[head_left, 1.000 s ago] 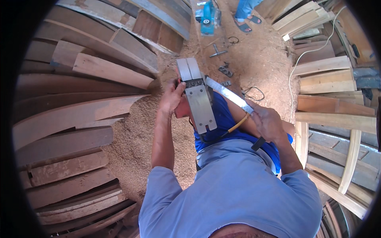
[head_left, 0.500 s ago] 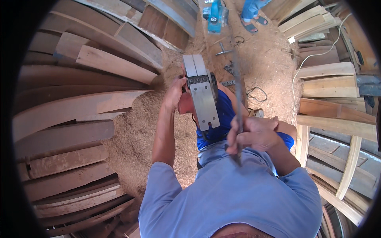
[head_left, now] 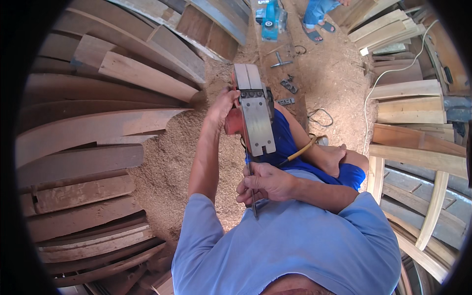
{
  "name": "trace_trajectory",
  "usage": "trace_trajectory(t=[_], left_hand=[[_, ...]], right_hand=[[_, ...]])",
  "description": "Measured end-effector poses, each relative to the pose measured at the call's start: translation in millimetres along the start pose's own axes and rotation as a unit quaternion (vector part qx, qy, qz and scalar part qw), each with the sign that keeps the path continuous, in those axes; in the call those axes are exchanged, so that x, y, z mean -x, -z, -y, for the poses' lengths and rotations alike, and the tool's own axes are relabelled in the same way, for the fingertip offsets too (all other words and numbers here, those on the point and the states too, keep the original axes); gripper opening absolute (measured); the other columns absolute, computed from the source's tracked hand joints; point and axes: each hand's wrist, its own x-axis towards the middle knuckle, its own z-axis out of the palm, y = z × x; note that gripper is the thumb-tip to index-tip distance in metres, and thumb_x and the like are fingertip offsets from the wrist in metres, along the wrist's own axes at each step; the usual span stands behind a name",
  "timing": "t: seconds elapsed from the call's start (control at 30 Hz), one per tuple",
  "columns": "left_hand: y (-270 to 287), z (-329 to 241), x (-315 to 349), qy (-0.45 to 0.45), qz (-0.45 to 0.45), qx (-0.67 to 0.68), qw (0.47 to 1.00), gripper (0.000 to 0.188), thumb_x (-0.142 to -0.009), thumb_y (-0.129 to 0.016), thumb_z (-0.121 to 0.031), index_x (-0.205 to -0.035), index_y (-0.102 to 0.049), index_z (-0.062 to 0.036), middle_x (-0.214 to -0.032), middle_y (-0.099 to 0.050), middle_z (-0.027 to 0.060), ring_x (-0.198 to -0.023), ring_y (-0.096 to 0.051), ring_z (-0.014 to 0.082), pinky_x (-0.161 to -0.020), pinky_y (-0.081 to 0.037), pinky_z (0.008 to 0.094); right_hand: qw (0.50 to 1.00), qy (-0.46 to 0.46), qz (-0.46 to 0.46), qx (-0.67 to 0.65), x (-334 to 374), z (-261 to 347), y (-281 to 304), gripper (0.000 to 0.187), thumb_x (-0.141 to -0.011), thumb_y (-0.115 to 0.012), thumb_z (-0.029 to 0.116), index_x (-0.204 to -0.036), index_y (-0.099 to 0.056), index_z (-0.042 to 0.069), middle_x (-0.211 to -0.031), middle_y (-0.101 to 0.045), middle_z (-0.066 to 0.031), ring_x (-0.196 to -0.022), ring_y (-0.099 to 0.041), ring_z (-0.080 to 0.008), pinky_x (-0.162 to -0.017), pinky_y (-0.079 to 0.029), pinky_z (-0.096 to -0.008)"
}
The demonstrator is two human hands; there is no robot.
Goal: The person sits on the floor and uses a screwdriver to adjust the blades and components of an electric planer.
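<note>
An electric hand planer (head_left: 259, 125) with a red body is turned so that its bright metal sole and the bolted cutter drum face up. My left hand (head_left: 223, 108) grips its far left side. Close to the planer's near end, my right hand (head_left: 268, 182) pinches a thin metal strip (head_left: 254, 209) between thumb and fingers. The strip is seen almost edge-on, running along the planer's left edge. Whether it touches the planer, I cannot tell. A yellow cord (head_left: 301, 150) lies across my leg beside the planer.
On the board ahead lie a teal power planer (head_left: 270, 29), a T-handled wrench (head_left: 279, 61) and small metal parts (head_left: 289, 86). Another person's sandalled feet (head_left: 313, 35) are beyond. Timber stacks (head_left: 88, 164) line the left, more planks (head_left: 413, 108) the right. Shavings cover the floor (head_left: 174, 142).
My right hand has moved left, bringing the metal strip from right of the planer to its left edge near the sole. My left hand still holds the planer.
</note>
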Motion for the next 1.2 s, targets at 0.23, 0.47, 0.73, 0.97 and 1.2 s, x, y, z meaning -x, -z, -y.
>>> trace_trajectory(t=[0.23,0.47,0.73,0.97,1.2], left_hand=[[21.1,28.8,-25.0,0.022,0.019,0.045,0.999,0.028,-0.1,-0.049,-0.03,-0.106,-0.061,-0.0055,-0.09,-0.063,0.0023,-0.083,-0.061,0.0146,-0.078,-0.051,0.0306],[21.7,32.7,-29.1,-0.002,0.06,0.05,0.997,0.037,-0.103,-0.046,-0.037,-0.115,-0.064,-0.0066,-0.102,-0.067,0.0029,-0.09,-0.062,0.0149,-0.085,-0.05,0.0331],[13.3,28.0,-18.1,-0.032,0.03,0.056,0.997,0.039,-0.104,-0.042,-0.042,-0.09,-0.058,-0.0095,-0.082,-0.049,-0.0026,-0.078,-0.044,0.0121,-0.075,-0.037,0.0285],[12.1,28.5,-16.5,-0.029,0.029,0.061,0.997,0.039,-0.104,-0.04,-0.043,-0.09,-0.057,-0.0095,-0.081,-0.048,-0.0017,-0.078,-0.043,0.0124,-0.074,-0.037,0.0291],[20.8,35.6,-22.0,-0.015,0.042,0.082,0.996,0.04,-0.105,-0.041,-0.043,-0.107,-0.063,-0.0091,-0.09,-0.055,-0.0015,-0.083,-0.049,0.012,-0.079,-0.042,0.0298]], right_hand=[[1.0,-0.005,0.017,-0.017,-10.2,-5.8,4.5,0.031,-0.099,-0.062,0.027,-0.11,-0.041,0.007,-0.109,-0.065,-0.0125,-0.102,-0.071,-0.0261,-0.08,-0.061,-0.0359],[1.0,0.01,0.014,-0.011,-5.9,-1.9,-0.4,0.033,-0.098,-0.063,0.028,-0.11,-0.04,0.007,-0.108,-0.065,-0.0123,-0.101,-0.071,-0.0266,-0.079,-0.061,-0.0356],[0.999,0.011,0.023,-0.037,-9.6,-4.5,1.9,0.031,-0.099,-0.062,0.028,-0.109,-0.042,0.007,-0.107,-0.065,-0.0114,-0.102,-0.07,-0.0275,-0.08,-0.061,-0.036],[0.998,0.023,0.016,-0.048,-9.4,-0.9,-3.1,0.027,-0.1,-0.06,0.031,-0.11,-0.048,0.009,-0.106,-0.063,-0.0078,-0.101,-0.07,-0.0248,-0.083,-0.06,-0.0371],[0.998,0.028,0.025,-0.056,-11.1,-3.5,-3.3,0.028,-0.099,-0.061,0.032,-0.11,-0.048,0.009,-0.106,-0.064,-0.0079,-0.1,-0.07,-0.0253,-0.083,-0.06,-0.0372]])
